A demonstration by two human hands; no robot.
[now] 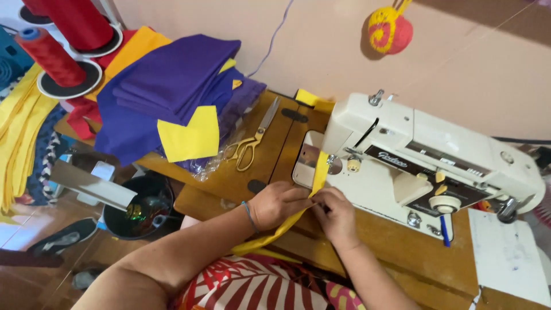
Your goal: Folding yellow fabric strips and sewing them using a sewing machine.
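A narrow yellow fabric strip (319, 172) runs from under the needle of a cream sewing machine (425, 155) down toward my lap. My left hand (278, 204) pinches the strip from the left, a thin blue band on its wrist. My right hand (334, 213) grips the same strip just to the right, fingers closed on it. Both hands rest on the wooden sewing table (396, 241) in front of the machine's needle plate.
Gold-handled scissors (252, 140) lie on the table left of the machine. A pile of purple cloth (166, 86) with a yellow piece (192, 138) sits at the far left. Red thread cones (54, 57) stand behind. A white paper (508, 255) lies right.
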